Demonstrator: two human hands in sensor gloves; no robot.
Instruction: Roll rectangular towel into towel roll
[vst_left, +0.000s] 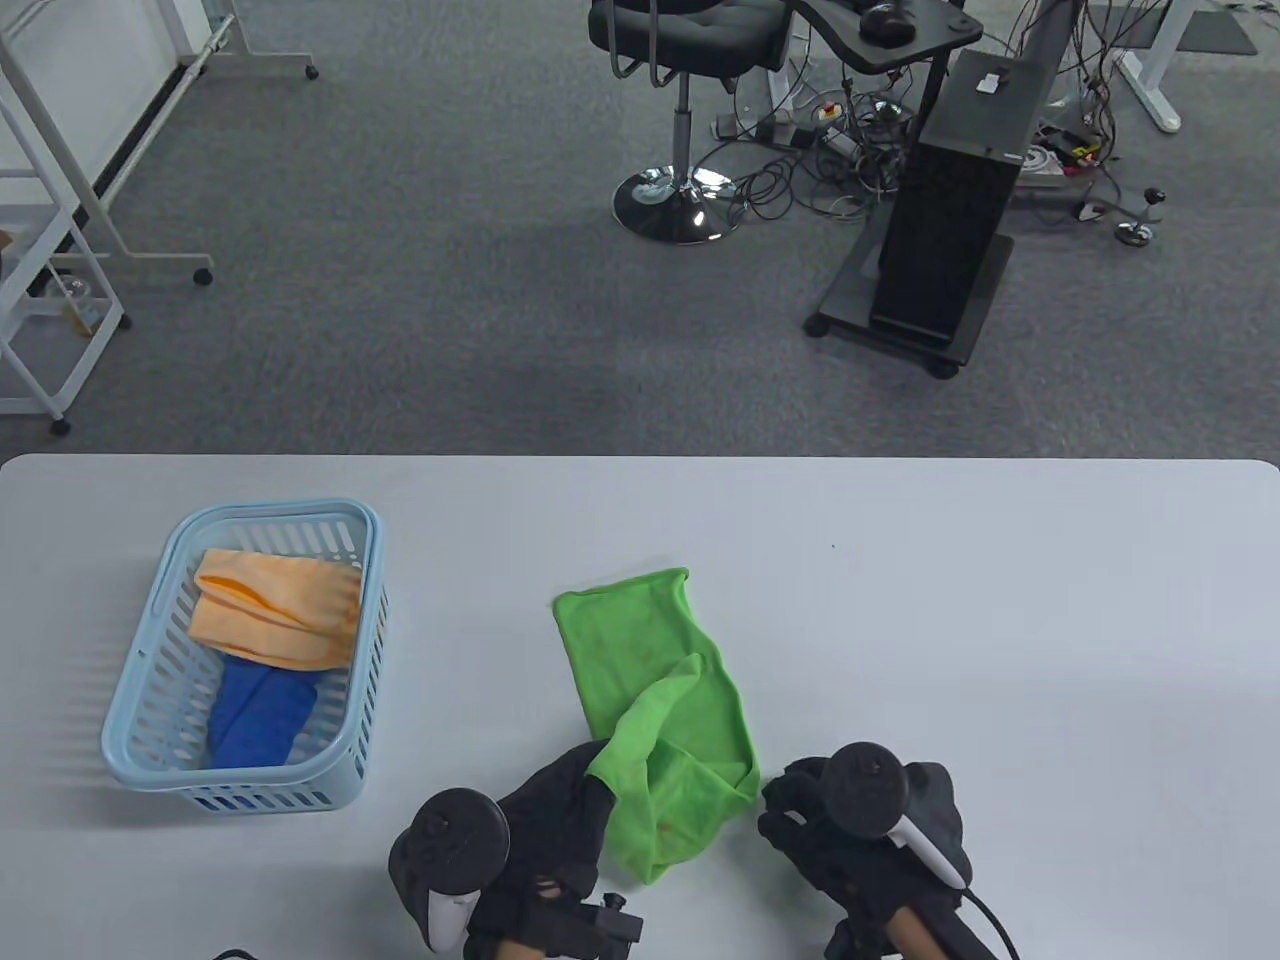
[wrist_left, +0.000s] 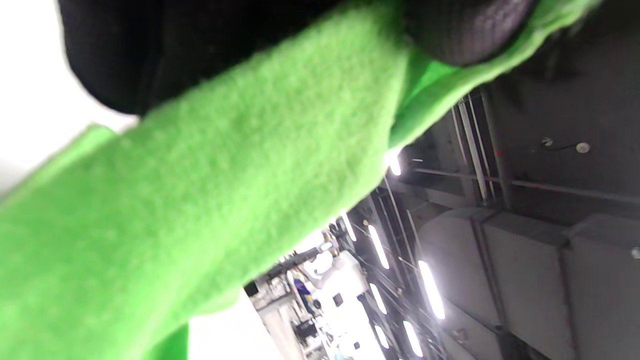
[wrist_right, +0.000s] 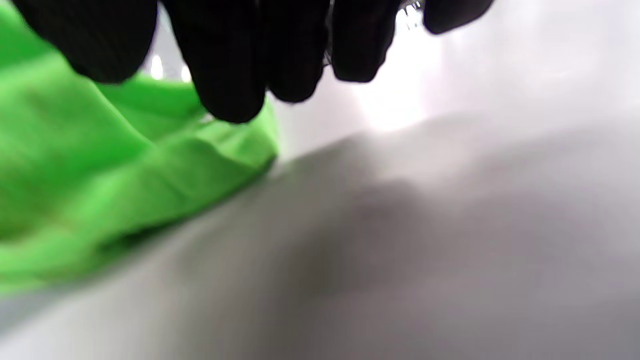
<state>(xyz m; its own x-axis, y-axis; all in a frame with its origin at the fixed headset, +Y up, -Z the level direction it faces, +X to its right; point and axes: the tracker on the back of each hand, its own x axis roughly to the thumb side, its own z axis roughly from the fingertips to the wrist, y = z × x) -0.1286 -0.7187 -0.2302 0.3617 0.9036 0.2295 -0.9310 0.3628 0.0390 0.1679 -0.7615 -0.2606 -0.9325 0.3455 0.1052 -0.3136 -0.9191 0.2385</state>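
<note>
Pinching a lifted corner of the green towel, the left hand had its fingers curled round the cloth. The right hand hovered just beside the towel's near edge, fingers curled; whether they touched cloth was unclear. The towel lay crumpled on the table, unrolled

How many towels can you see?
3. A green towel lies on the table, its near end held by the left hand. An orange towel and a blue towel sit in the basket. More could hide underneath.
</note>
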